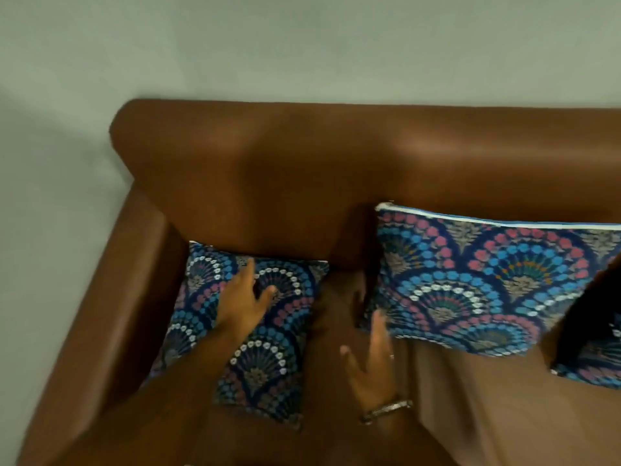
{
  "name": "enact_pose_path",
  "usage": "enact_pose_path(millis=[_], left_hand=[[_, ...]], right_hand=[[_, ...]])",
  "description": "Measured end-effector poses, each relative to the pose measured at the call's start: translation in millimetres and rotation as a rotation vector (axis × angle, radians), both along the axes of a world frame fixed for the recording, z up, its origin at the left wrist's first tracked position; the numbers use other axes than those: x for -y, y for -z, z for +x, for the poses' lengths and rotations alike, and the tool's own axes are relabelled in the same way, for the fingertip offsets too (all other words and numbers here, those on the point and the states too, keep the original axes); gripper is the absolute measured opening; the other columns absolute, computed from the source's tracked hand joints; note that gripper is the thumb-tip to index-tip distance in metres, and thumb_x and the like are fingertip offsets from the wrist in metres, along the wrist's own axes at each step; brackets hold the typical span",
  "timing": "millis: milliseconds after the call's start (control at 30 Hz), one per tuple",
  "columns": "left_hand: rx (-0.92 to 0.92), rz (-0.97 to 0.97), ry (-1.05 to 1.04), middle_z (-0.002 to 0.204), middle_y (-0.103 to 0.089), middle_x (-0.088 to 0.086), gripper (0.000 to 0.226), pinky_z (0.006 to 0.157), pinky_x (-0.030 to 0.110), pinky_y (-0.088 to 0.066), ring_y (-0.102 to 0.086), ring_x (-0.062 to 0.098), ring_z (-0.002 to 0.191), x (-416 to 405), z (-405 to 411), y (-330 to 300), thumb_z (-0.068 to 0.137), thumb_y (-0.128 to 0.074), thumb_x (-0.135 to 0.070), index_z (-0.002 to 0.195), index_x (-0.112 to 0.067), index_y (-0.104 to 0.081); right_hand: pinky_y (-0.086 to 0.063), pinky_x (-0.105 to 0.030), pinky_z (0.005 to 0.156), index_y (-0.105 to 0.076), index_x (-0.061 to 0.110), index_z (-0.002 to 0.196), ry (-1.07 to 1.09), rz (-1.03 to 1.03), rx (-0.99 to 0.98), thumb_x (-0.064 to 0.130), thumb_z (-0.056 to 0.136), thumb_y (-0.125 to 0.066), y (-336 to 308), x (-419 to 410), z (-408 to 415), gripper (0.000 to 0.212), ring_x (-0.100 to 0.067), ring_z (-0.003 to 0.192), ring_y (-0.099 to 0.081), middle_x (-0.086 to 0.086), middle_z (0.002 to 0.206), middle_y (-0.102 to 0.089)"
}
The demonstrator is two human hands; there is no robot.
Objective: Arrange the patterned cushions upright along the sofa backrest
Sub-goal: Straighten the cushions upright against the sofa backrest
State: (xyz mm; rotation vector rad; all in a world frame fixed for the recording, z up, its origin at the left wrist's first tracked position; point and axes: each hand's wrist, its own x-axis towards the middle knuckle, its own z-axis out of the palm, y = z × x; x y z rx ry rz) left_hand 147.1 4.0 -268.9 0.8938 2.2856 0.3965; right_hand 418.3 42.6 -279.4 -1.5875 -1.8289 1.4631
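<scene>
A brown leather sofa (302, 156) fills the view, its backrest running along the wall. A blue, pink and white fan-patterned cushion (268, 348) leans in the left corner against the backrest and armrest. My left hand (243, 304) lies flat on its face, fingers spread. A second patterned cushion (477, 284) stands upright against the backrest to the right. My right hand (373, 368), with a bangle at the wrist, hovers open just left of that cushion's lower corner. A third patterned cushion (594, 348) shows partly at the right edge.
The sofa's left armrest (111, 297) borders the left cushion. A pale wall (302, 45) rises behind the backrest. Bare seat shows between the two cushions and in front of the right one.
</scene>
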Motion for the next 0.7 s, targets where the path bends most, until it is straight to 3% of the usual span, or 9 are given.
enact_pose_path(millis=[133,200,300,367,433,467,533,633,700], left_hand=[[-0.004,-0.22,-0.168,0.166,-0.021,0.018,0.101,0.116,0.055,-0.033,-0.029,0.042,0.148,23.5,-126.0,32.0,0.087,-0.049,-0.071,0.161,-0.015,-0.007],[0.071,-0.226,-0.214,0.165,-0.024,0.019,0.105,0.114,0.058,-0.035,-0.031,0.045,0.146,18.5,-160.8,47.9,0.084,-0.049,-0.076,0.161,-0.019,-0.007],[0.225,-0.183,-0.34,0.164,-0.029,0.016,0.105,0.114,0.057,-0.036,-0.035,0.044,0.144,14.4,-180.7,73.2,0.084,-0.058,-0.072,0.161,-0.021,-0.007],[0.317,-0.069,-0.454,0.157,-0.043,0.012,0.109,0.111,0.056,-0.041,-0.045,0.041,0.139,15.2,-178.6,72.3,0.073,-0.072,-0.07,0.158,-0.023,-0.023],[0.31,0.101,-0.514,0.148,-0.053,0.007,0.1,0.108,0.051,-0.046,-0.052,0.034,0.134,23.0,-167.7,54.3,0.07,-0.083,-0.057,0.152,-0.023,-0.037],[0.282,0.186,-0.519,0.148,-0.053,0.005,0.097,0.108,0.049,-0.046,-0.052,0.031,0.134,29.5,-160.9,40.8,0.071,-0.085,-0.052,0.151,-0.024,-0.038],[0.242,0.427,-0.522,0.152,-0.049,0.003,0.095,0.109,0.042,-0.046,-0.049,0.022,0.137,44.8,-148.5,6.3,0.074,-0.087,-0.042,0.152,-0.024,-0.036],[0.189,0.762,-0.555,0.155,-0.044,0.005,0.101,0.109,0.026,-0.043,-0.046,0.011,0.141,64.2,-154.4,-37.2,0.073,-0.088,-0.031,0.154,-0.02,-0.029],[0.188,0.831,-0.586,0.158,-0.039,0.006,0.106,0.109,0.02,-0.041,-0.045,0.007,0.14,64.9,-175.2,-44.6,0.072,-0.086,-0.027,0.156,-0.017,-0.021]], right_hand=[[-0.028,-0.057,0.119,-0.009,0.039,0.155,-0.014,-0.489,-0.206,0.077,0.067,-0.065,38.9,27.0,-97.3,0.111,-0.028,0.154,-0.017,0.003,0.169,-0.013],[-0.034,-0.062,0.114,-0.017,0.026,0.157,0.089,-0.506,-0.177,0.067,0.069,-0.07,55.2,20.3,-135.1,0.111,-0.038,0.149,-0.026,-0.009,0.165,-0.025],[-0.042,-0.063,0.104,-0.031,0.001,0.145,0.24,-0.469,-0.116,0.039,0.08,-0.076,70.7,3.4,-169.4,0.088,-0.051,0.127,-0.046,-0.029,0.134,-0.051],[-0.047,-0.052,0.103,-0.027,0.016,0.152,0.273,-0.5,-0.056,0.053,0.074,-0.08,71.3,0.3,-176.8,0.102,-0.04,0.129,-0.051,-0.011,0.133,-0.055],[-0.043,-0.055,0.109,-0.021,0.03,0.154,0.242,-0.493,-0.052,0.079,0.057,-0.075,54.7,10.6,-180.8,0.122,-0.032,0.14,-0.044,-0.001,0.153,-0.044],[-0.039,-0.057,0.112,-0.018,0.033,0.155,0.237,-0.474,-0.077,0.081,0.057,-0.072,43.5,19.2,-180.2,0.121,-0.03,0.144,-0.039,0.001,0.159,-0.037],[-0.038,-0.054,0.115,-0.017,0.034,0.155,0.209,-0.335,-0.186,0.068,0.069,-0.074,12.1,36.4,-178.9,0.108,-0.024,0.145,-0.038,0.004,0.16,-0.036],[-0.043,-0.023,0.108,-0.005,0.018,0.158,0.139,-0.092,-0.273,0.023,0.084,-0.073,-18.0,40.4,-187.6,0.101,0.002,0.134,-0.047,0.021,0.146,-0.049],[-0.045,-0.012,0.094,0.003,0.007,0.157,0.116,-0.045,-0.296,0.0,0.086,-0.069,-17.2,25.3,-205.3,0.102,0.012,0.111,-0.057,0.004,0.122,-0.063]])
